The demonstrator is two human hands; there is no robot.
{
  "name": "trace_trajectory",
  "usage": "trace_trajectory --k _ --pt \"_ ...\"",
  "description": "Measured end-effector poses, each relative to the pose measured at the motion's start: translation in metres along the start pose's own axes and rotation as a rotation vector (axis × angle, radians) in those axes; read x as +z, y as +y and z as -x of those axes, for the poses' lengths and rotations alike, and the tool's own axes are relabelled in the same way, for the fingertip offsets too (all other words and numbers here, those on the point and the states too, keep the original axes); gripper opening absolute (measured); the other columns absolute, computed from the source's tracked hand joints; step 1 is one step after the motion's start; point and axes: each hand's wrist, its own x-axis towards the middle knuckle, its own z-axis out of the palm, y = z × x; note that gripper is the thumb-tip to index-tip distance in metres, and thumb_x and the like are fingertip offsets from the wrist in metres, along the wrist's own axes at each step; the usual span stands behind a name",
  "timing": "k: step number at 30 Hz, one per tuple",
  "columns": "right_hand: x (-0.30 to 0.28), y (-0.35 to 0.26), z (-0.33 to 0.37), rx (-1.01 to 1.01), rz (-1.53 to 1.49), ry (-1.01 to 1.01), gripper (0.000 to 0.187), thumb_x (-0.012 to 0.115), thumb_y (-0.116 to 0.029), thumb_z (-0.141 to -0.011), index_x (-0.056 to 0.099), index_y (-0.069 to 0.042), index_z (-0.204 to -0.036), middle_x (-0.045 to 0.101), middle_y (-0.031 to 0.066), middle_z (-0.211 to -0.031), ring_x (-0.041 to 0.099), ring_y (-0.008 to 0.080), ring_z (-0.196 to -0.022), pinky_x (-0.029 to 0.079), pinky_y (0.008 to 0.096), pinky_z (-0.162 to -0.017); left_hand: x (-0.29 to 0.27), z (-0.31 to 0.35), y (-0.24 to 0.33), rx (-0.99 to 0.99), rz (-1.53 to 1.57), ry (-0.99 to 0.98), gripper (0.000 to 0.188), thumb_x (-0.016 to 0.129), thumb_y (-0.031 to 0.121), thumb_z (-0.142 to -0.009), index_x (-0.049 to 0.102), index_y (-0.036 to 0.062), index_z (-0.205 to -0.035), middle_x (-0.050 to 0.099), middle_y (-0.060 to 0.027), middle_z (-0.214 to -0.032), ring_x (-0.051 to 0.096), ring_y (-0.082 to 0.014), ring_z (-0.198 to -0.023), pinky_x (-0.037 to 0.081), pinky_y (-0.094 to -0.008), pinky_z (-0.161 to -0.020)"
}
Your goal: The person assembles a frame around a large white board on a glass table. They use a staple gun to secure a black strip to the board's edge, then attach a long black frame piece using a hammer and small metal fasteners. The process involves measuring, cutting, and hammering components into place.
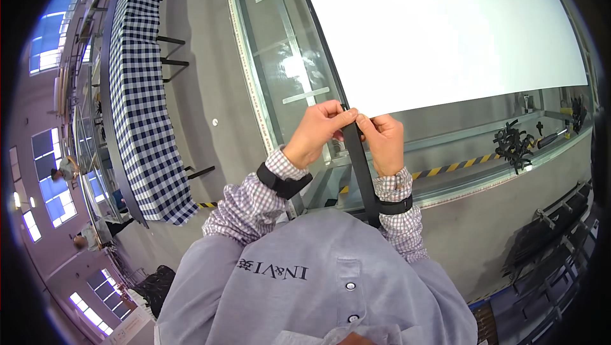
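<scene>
A long black strip (pixel 360 176) runs along the left edge of a large white sheet (pixel 445 33) and on down toward my body. Both of my hands meet over it at the sheet's near left corner. My left hand (pixel 318 131) pinches the strip from its left side, thumb and fingertips together. From the other side, my right hand (pixel 386 143) closes thumb and fingers on the strip, close to the sheet's corner. Whether the corner itself lies between my fingertips is hidden. Black bands circle both my checked sleeves.
Under the sheet stands a glass-topped metal frame table (pixel 305 96). At its right, black clamps (pixel 514 143) hang near a yellow-black striped bar (pixel 455 165). A long table with a checked cloth (pixel 143 90) stands left. Dark racks (pixel 550 234) are at lower right. People appear far left.
</scene>
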Motion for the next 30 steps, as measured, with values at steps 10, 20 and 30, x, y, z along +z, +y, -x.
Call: trace_trajectory --k 10,20,30 --pt "-0.003 0.003 0.005 0.046 -0.074 -0.073 0.011 0.058 -0.002 -0.079 0.059 0.005 -0.088 0.061 0.0058 -0.075 0.056 0.008 -0.065 0.047 0.0205 -0.058 -0.005 -0.004 0.021 0.066 -0.361 0.027 0.019 0.064 0.012 -0.075 0.054 -0.0015 -0.065 0.056 -0.0068 -0.059 0.053 -0.0088 -0.046 0.046 -0.0198 -0.042" --pt "0.001 -0.005 0.009 0.064 -0.079 -0.071 0.012 0.06 -0.008 -0.079 0.061 0.003 -0.083 0.06 0.0042 -0.071 0.052 0.0072 -0.059 0.041 0.0201 -0.052 -0.014 -0.005 0.01 -0.063 -0.134 -0.196 0.017 0.06 0.014 -0.08 0.054 -0.0006 -0.077 0.06 -0.0073 -0.07 0.054 -0.0082 -0.053 0.047 -0.018 -0.048" --pt "0.003 0.008 0.009 0.001 0.019 0.002 0.018 0.058 -0.013 -0.082 0.059 0.002 -0.072 0.054 -0.0018 -0.057 0.044 0.002 -0.052 0.035 0.0193 -0.044 0.038 0.048 -0.055 -0.016 0.07 0.182 0.018 0.048 0.02 -0.088 0.053 0.0036 -0.083 0.055 0.0009 -0.07 0.05 -0.0049 -0.06 0.041 -0.0188 -0.053"
